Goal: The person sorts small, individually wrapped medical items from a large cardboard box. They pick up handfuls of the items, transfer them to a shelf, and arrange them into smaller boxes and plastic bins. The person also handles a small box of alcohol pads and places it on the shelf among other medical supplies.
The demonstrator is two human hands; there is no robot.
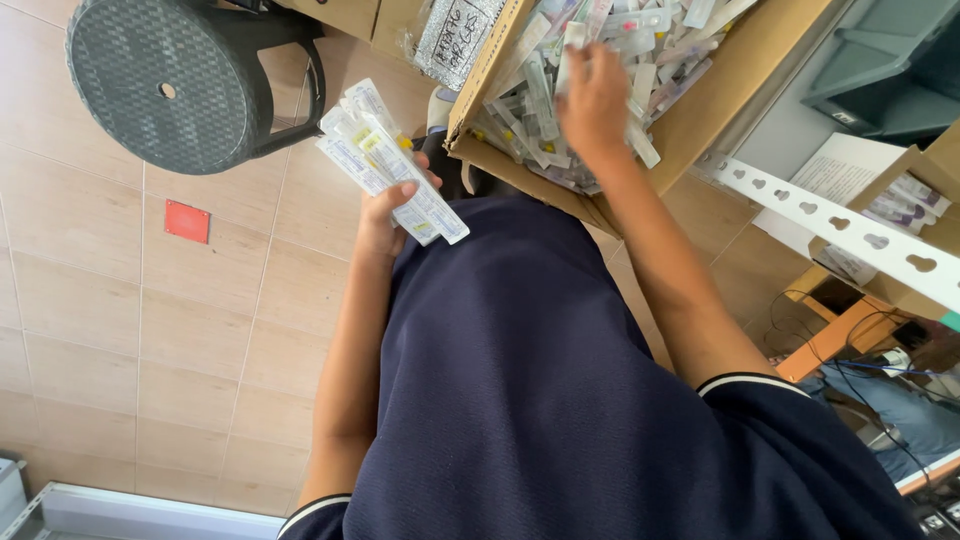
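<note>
I see my left hand (385,215) clenched on a bundle of sealed packets (390,160), just beside the cardboard box (720,90); my right hand (595,100) reaches inside it among loose packets (650,45). Its finger state I cannot tell.

Floor (120,300): pale beige square tiles with thin grout lines, evenly daylit. Red square marker (187,221) set flat on one tile. Dark round plastic stool (165,85), woven-pattern seat, standing at the floor's upper left. White perforated metal strip (850,228) running diagonally at right. Orange-brown wooden frame (830,340) with black cables beneath it. Pale metal rail (130,512) along the floor's lower left edge.
</note>
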